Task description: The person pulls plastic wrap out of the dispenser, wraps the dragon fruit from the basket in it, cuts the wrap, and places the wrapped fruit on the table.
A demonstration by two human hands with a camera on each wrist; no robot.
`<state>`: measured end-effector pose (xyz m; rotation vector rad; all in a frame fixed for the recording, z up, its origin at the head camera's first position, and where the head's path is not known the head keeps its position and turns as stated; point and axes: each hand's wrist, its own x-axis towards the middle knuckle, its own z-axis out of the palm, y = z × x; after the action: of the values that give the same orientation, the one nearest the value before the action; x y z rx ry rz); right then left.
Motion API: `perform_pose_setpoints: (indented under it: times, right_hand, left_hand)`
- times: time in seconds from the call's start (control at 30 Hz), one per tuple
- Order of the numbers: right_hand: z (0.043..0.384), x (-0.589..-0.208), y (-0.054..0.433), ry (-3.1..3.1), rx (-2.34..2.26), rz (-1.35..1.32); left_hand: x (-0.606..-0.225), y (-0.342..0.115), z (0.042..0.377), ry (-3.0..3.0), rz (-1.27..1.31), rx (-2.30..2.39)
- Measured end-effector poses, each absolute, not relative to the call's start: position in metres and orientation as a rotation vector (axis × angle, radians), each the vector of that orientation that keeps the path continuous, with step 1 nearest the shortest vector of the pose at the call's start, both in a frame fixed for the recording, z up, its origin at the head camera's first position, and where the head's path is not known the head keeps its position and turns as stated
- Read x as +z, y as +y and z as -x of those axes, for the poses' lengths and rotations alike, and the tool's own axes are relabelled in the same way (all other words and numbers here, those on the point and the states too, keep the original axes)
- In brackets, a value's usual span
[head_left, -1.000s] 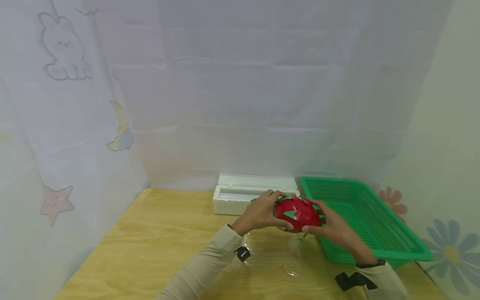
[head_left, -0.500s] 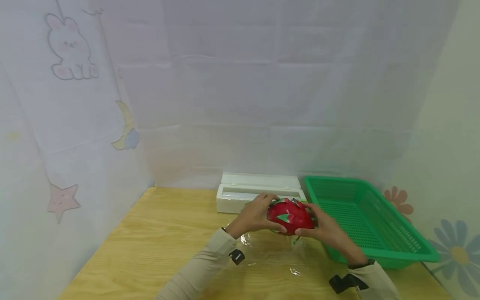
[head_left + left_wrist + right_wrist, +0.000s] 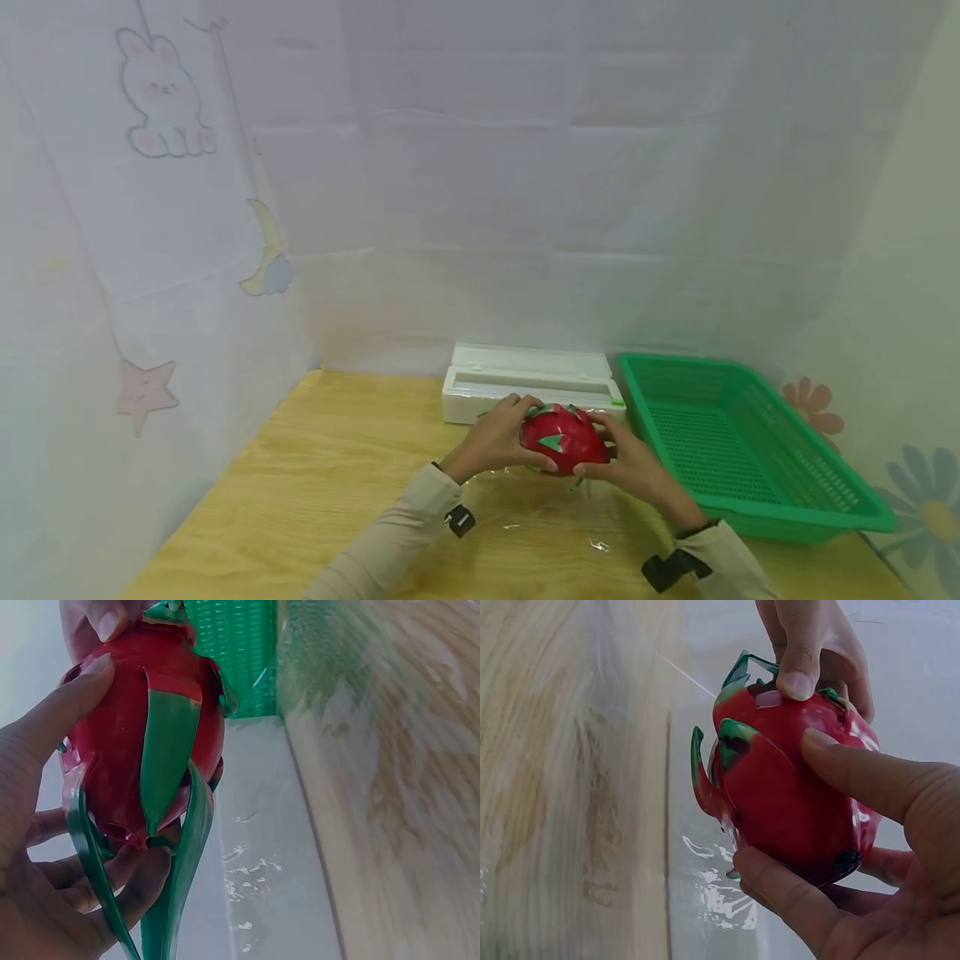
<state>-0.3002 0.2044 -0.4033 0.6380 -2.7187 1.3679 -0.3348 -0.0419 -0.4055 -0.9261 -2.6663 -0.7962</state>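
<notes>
A glossy red dragon fruit (image 3: 570, 443) with green-tipped scales is held between both hands above the table, in front of a white box. My left hand (image 3: 495, 437) grips its leafy end. In the left wrist view the thumb lies on the red skin and the fingers curl beneath the long green leaves (image 3: 171, 754). The other end is in my right hand (image 3: 633, 468), thumb on one side and fingers curled round the opposite side, as the right wrist view shows. Beneath the fruit, clear cling film (image 3: 599, 546) lies spread over the wood, visible mainly by its glints.
The white cling film box (image 3: 468, 406) stands against the back wall with its lid (image 3: 532, 360) raised. To the right is a green plastic basket (image 3: 817, 518) with slotted walls. The wooden table (image 3: 300, 492) extends left to a cloth-covered wall.
Both hands have carried the dragon fruit left and slightly nearer to me, relative to the box. The head view has turned left, so the surroundings sit further right. The grip looks the same.
</notes>
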Motion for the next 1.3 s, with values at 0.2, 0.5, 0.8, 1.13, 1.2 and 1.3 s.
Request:
perform_pose_setpoints:
  times: [0.2, 0.5, 0.8, 1.13, 1.2, 1.3]
  right_hand:
    - [0.304, -0.416, 0.199, -2.689, 1.411, -0.694]
    - [0.309, -0.427, 0.189, -2.709, 1.465, -0.63]
    - [0.316, -0.433, 0.185, -2.711, 1.454, -0.654]
    - [0.323, -0.443, 0.18, -2.717, 1.415, -0.665]
    - [0.323, -0.445, 0.18, -2.725, 1.419, -0.652]
    - [0.324, -0.448, 0.178, -2.739, 1.41, -0.619]
  left_hand:
    - [-0.419, -0.048, 0.335, -2.677, 0.911, -0.812]
    - [-0.431, -0.055, 0.335, -2.672, 0.874, -0.857]
    - [-0.441, -0.059, 0.339, -2.663, 0.851, -0.906]
    - [-0.453, -0.062, 0.339, -2.676, 0.808, -0.912]
    - [-0.455, -0.063, 0.34, -2.683, 0.796, -0.915]
    - [-0.458, -0.064, 0.34, -2.688, 0.786, -0.914]
